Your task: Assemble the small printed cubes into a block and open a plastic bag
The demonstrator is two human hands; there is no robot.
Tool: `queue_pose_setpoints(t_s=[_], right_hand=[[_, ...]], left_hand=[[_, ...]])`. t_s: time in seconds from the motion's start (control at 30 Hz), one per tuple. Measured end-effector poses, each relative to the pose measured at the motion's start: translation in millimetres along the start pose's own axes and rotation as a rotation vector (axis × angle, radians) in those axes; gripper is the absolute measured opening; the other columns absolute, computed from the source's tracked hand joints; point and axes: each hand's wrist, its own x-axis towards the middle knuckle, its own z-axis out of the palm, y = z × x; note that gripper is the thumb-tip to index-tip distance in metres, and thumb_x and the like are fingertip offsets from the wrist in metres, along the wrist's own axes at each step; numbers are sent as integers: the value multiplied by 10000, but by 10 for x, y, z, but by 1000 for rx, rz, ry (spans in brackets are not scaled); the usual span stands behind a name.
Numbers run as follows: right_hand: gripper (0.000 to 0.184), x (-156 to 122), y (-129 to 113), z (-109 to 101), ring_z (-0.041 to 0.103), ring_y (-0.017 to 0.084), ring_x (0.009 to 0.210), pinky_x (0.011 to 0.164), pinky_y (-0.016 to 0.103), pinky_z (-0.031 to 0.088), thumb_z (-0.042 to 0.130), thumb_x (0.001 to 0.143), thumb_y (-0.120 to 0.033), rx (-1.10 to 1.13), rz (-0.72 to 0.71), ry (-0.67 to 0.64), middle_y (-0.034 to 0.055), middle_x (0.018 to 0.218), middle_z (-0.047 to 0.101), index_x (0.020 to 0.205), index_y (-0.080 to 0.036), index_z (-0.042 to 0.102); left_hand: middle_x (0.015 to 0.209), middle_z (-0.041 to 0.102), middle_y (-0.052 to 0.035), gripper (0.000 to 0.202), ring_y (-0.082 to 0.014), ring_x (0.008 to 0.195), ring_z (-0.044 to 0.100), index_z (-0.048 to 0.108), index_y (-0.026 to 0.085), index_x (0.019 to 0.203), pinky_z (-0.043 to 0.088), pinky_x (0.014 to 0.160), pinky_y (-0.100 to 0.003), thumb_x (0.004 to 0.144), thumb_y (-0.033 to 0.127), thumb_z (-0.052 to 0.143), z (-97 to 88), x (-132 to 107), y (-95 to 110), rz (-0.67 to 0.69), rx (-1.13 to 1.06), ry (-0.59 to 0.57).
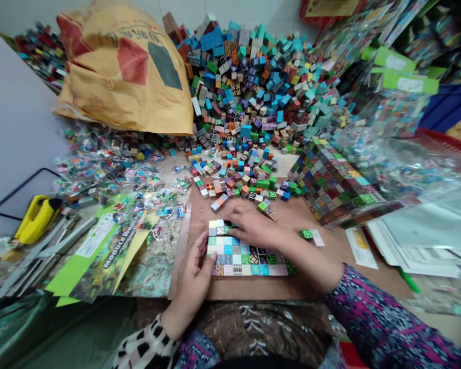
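A flat layer of small printed cube blocks, set edge to edge in rows, lies on the brown board. Against the layer's left edge rests my left hand, open, its thumb apart from the fingers and touching the lower left blocks. My right hand reaches over the upper rows. Its fingers are bent down and closed at the blocks there; they hide whatever is between them. Just beyond that hand lies a green and tan block piece. A few loose blocks lie right of my forearm.
A large heap of blocks rises at the back, beside a yellow sack. Small bagged parts cover the left. A yellow cutter, scissors and green cards lie nearer. A wrapped block box stands right.
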Motion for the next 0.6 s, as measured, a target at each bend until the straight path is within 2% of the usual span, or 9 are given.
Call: queue_pose_setpoints(t_s=[0.17, 0.4, 0.47, 0.6], right_hand=[[292, -58, -18, 30, 579, 257, 1038, 875, 370, 456, 563, 948, -317, 25, -9, -16, 109, 1130, 664, 1192, -204, 675], [229, -139, -67, 1, 580, 242, 997, 856, 365, 462, 526, 971, -286, 9, 7, 13, 121, 1059, 655, 1063, -166, 697], [209, -191, -10, -60, 580, 234, 991, 856, 354, 467, 522, 968, -263, 16, 57, 52, 121, 1079, 640, 1037, -166, 694], [318, -338, 260, -208, 590, 271, 1018, 841, 384, 479, 498, 964, -248, -64, 322, 150, 153, 1133, 609, 1238, -153, 627]], left_hand=[[1510, 486, -103, 539, -251, 1402, 447, 460, 241, 1430, 343, 1190, -459, 927, 372, 602, -18, -4, -49, 21, 88, -1], [1475, 523, -105, 541, -268, 1369, 486, 485, 245, 1422, 373, 1169, -457, 918, 399, 608, -22, 2, -51, 27, 166, 28], [1464, 533, -110, 539, -270, 1361, 494, 490, 240, 1417, 380, 1163, -464, 919, 409, 604, -9, 3, -36, 25, 166, 29], [1447, 549, -112, 530, -269, 1342, 514, 491, 238, 1420, 416, 1136, -457, 931, 425, 579, -8, 0, 37, 19, 161, 29]])
